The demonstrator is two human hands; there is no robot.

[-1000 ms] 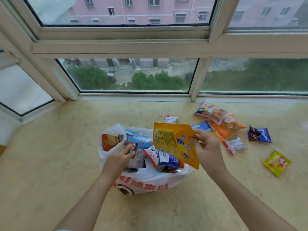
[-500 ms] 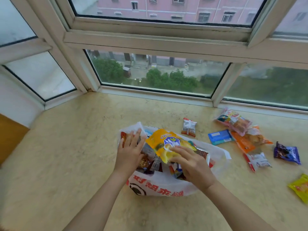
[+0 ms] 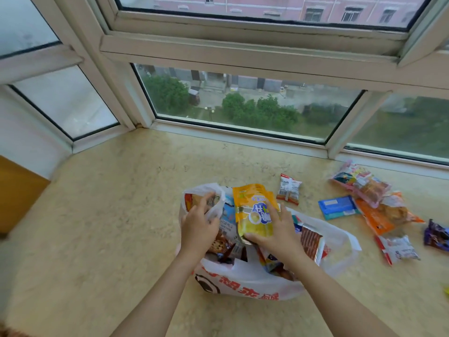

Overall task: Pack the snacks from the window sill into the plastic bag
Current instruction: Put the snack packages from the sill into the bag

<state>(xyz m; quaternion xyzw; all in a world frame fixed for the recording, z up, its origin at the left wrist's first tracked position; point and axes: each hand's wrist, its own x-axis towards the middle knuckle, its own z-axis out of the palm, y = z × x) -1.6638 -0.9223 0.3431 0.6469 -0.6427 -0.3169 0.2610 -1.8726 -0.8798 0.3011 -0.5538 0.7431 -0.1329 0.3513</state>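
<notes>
A white plastic bag [image 3: 245,283] with red print lies on the marble window sill [image 3: 109,215], its mouth open and several snack packets inside. My left hand [image 3: 198,227] grips the bag's left handle and rim. My right hand [image 3: 277,235] holds a yellow-orange snack pouch [image 3: 252,210] over the bag's mouth, thumb under its lower edge and fingers on its face. Loose snacks lie to the right: a small red-and-white packet [image 3: 289,188], a blue packet [image 3: 337,207], an orange packet [image 3: 379,218], a white-and-red packet [image 3: 398,249] and a purple packet [image 3: 437,235].
A pink and multicoloured packet [image 3: 359,181] lies near the window frame [image 3: 243,135] at the back right. A yellow packet [image 3: 447,291] pokes in at the right edge. A wooden surface [image 3: 17,193] stands beyond the sill's left end.
My right hand has brought the yellow-orange pouch from the air down onto the bag's mouth and turned its front side up. My left hand has stayed at the bag's left rim. The camera has turned left.
</notes>
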